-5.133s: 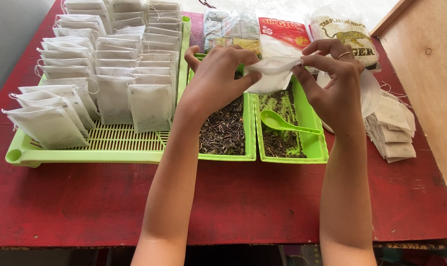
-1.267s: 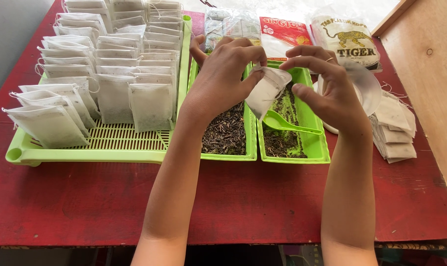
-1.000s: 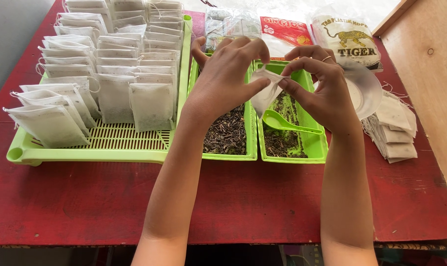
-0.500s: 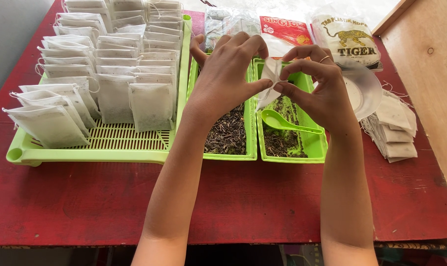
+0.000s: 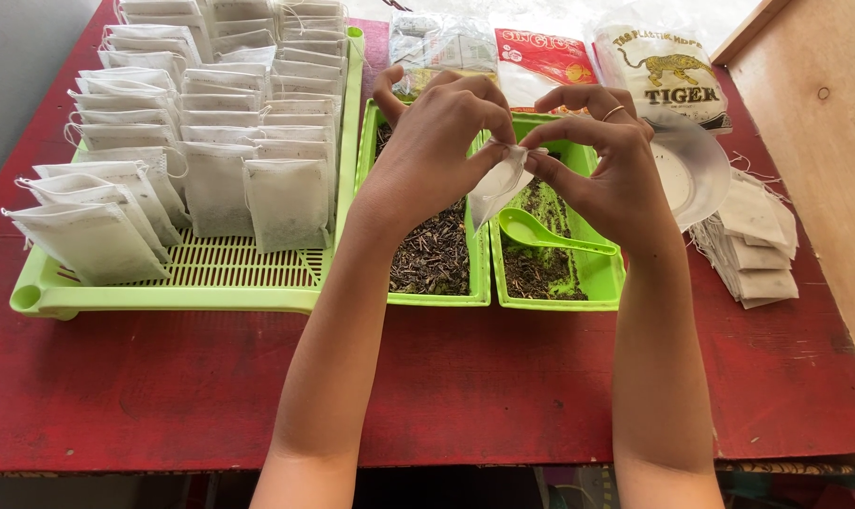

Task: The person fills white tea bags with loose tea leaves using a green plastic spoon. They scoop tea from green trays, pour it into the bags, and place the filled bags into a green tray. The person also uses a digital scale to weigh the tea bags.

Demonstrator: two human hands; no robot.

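My left hand [image 5: 441,141] and right hand [image 5: 597,155] both pinch the small white tea bag [image 5: 498,181] above the two green trays [image 5: 540,292]; I should keep its mouth upward; no leaves must spill.

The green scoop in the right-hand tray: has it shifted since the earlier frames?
No. The green scoop lies in the same spot in the right green tray, bowl toward the divider, as it did about five seconds ago.

Both hands are pinching a small white tea bag [image 5: 499,181] above two green trays: the left hand [image 5: 439,141] and the right hand [image 5: 602,160] are gripping its top, a green spoon [image 5: 540,232] lying beneath.
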